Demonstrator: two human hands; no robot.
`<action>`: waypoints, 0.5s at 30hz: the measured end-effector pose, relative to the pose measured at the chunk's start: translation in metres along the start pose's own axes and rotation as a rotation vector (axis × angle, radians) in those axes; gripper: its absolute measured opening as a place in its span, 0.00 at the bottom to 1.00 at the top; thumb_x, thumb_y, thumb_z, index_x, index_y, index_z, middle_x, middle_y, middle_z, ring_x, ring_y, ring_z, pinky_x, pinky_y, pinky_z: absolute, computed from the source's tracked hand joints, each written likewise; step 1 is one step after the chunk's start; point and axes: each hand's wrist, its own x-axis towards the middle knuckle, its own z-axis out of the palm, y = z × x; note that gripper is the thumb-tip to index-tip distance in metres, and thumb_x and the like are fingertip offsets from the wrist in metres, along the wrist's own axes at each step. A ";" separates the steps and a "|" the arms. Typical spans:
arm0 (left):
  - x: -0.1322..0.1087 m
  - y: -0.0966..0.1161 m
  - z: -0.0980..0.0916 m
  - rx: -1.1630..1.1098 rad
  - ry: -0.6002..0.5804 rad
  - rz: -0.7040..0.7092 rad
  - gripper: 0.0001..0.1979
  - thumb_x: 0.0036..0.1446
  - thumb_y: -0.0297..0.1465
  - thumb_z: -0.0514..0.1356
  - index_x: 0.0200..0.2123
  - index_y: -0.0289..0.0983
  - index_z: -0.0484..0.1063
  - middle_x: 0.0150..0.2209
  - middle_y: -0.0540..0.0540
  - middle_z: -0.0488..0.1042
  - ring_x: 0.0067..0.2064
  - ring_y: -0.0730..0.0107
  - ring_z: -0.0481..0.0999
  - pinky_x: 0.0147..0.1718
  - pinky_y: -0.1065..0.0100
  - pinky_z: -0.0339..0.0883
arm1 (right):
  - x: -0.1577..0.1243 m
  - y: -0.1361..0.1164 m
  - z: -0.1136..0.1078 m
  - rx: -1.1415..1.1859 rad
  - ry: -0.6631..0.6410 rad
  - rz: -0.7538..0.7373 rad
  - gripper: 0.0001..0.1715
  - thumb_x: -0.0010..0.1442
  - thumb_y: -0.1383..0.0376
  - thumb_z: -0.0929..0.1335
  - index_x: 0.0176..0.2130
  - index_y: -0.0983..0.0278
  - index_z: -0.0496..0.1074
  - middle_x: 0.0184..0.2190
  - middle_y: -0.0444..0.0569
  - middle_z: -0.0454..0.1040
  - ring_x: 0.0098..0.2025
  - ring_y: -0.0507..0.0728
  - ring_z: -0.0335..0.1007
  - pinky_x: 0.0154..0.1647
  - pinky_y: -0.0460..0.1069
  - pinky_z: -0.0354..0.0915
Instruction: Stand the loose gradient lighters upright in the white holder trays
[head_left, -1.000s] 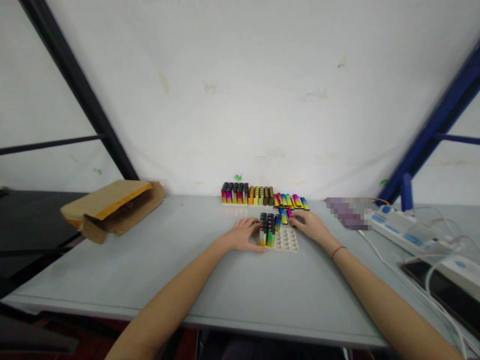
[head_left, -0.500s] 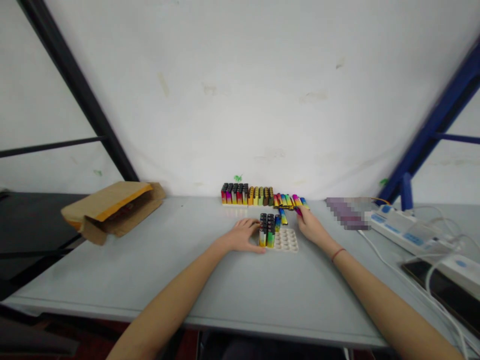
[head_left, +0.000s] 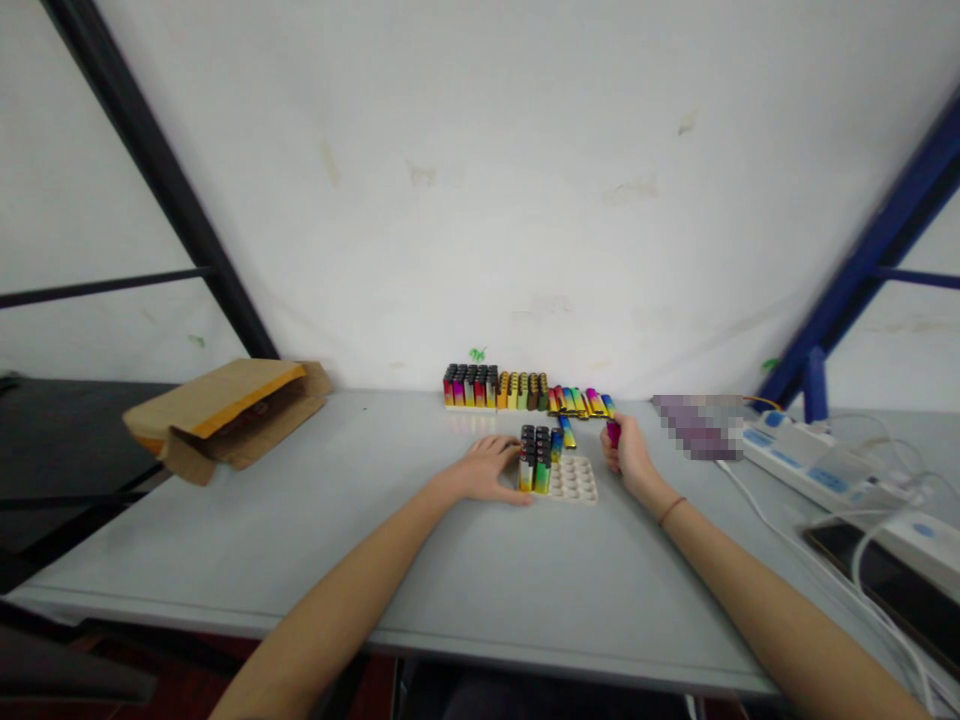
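Observation:
A white tray with round holes lies on the grey table; several colourful lighters stand in its left columns. My left hand rests flat against the tray's left side, fingers touching the lighters. My right hand is just right of the tray, curled round a pink lighter held upright. Behind the tray a full row of lighters stands by the wall, with several loose lighters lying to its right and one blue-yellow lighter near the tray.
A brown padded envelope lies at the table's back left. White power strips with cables and a dark phone sit at the right. A blurred purple object lies right of the loose lighters. Black and blue frame bars flank the white wall.
My right hand reached back to the loose lighters, closed on a pink one and drew it up beside the tray. My left hand stayed put at the tray.

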 end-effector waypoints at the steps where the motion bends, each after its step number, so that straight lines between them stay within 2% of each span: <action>1: 0.000 0.000 0.000 0.000 0.000 0.000 0.48 0.45 0.59 0.61 0.61 0.34 0.59 0.61 0.35 0.59 0.61 0.44 0.57 0.61 0.51 0.48 | 0.000 -0.001 0.001 0.041 0.005 0.040 0.29 0.58 0.46 0.56 0.15 0.59 0.52 0.08 0.37 0.45 0.10 0.47 0.37 0.09 0.45 0.38; 4: 0.000 0.000 0.000 0.000 0.006 -0.001 0.47 0.45 0.59 0.61 0.60 0.35 0.60 0.61 0.36 0.60 0.61 0.44 0.58 0.61 0.51 0.48 | -0.001 -0.002 0.004 0.136 0.065 0.110 0.26 0.59 0.51 0.54 0.15 0.59 0.50 0.08 0.37 0.44 0.10 0.47 0.35 0.09 0.44 0.36; 10: 0.000 -0.001 0.000 -0.007 0.009 -0.001 0.47 0.44 0.59 0.61 0.60 0.35 0.60 0.61 0.36 0.59 0.61 0.44 0.58 0.61 0.51 0.49 | -0.002 -0.002 0.006 0.216 0.114 0.111 0.21 0.58 0.57 0.52 0.17 0.59 0.49 0.07 0.37 0.45 0.09 0.47 0.35 0.09 0.44 0.35; 15: 0.000 0.000 -0.001 -0.011 -0.002 -0.007 0.47 0.44 0.59 0.61 0.60 0.36 0.60 0.61 0.37 0.59 0.62 0.44 0.57 0.61 0.51 0.49 | -0.004 -0.002 0.007 0.196 0.168 0.094 0.20 0.59 0.58 0.52 0.18 0.59 0.49 0.07 0.37 0.45 0.09 0.48 0.36 0.10 0.45 0.36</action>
